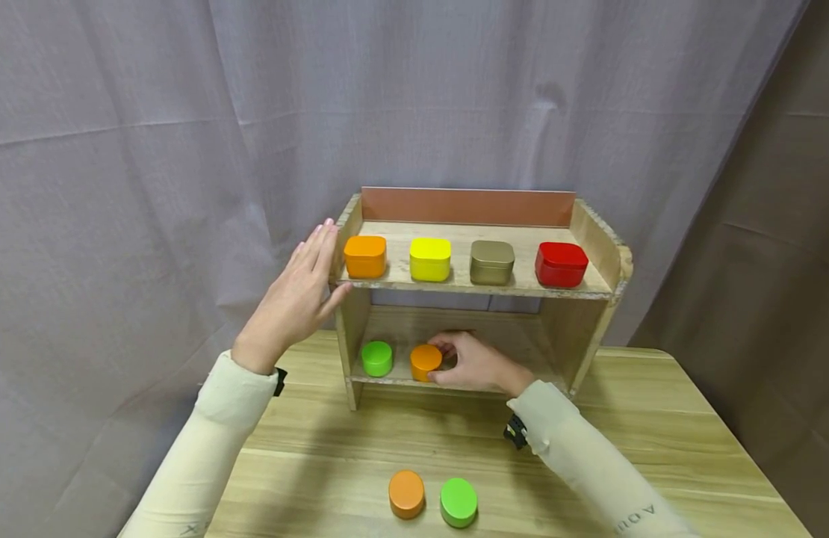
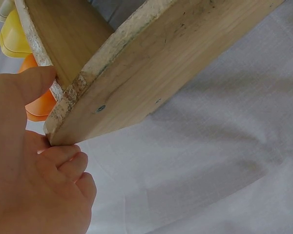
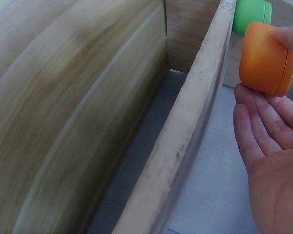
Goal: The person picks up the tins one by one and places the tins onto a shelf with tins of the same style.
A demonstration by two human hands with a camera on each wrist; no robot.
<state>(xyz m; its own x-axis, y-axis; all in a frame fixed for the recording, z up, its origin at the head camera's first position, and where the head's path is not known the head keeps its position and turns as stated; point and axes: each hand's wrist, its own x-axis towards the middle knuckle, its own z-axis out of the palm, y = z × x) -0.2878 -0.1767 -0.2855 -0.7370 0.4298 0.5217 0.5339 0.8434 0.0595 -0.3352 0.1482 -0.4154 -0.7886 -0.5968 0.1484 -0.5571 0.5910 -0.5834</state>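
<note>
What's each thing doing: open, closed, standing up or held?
Left hand: touching the shelf
Right hand: holding lower orange tub
Lower orange tub: held, closed
Lower green tub: standing upright
Front orange tub: upright on the table
Front green tub: upright
Boxy orange tub: upright, closed
Boxy yellow tub: upright, closed
Boxy olive tub: upright, closed
Boxy red tub: upright, closed

Held orange tub (image 3: 262,58) partly behind fingers (image 3: 291,38)

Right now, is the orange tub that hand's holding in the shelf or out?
In: the head view shows the right hand gripping the orange tub low inside the shelf, beside a green tub.
</note>
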